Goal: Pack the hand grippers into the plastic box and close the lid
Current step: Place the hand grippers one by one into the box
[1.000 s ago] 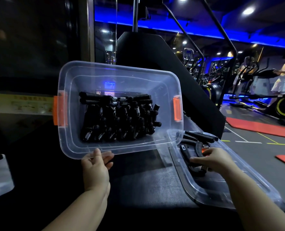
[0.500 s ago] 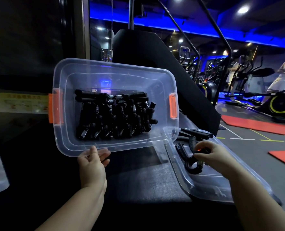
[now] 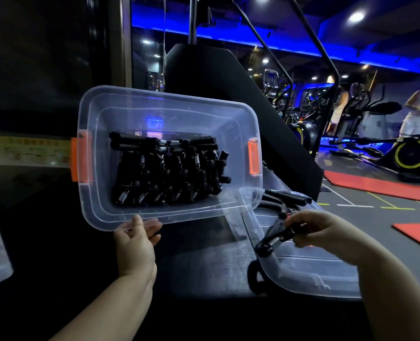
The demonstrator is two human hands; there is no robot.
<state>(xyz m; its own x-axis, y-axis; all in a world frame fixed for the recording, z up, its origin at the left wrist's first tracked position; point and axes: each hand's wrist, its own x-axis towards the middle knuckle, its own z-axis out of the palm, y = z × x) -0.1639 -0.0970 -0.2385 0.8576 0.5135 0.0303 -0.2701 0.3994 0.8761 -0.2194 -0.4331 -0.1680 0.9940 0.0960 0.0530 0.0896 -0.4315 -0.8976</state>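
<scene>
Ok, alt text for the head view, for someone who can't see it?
The left hand holds the clear plastic box tilted toward the camera, a stack of black hand grippers inside. The right hand pinches a loose gripper over the clear lid, where a few more lie.

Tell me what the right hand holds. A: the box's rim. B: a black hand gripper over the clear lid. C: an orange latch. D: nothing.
B: the right hand pinches a black hand gripper over the clear lid, while the left hand holds the plastic box by its rim.
</scene>
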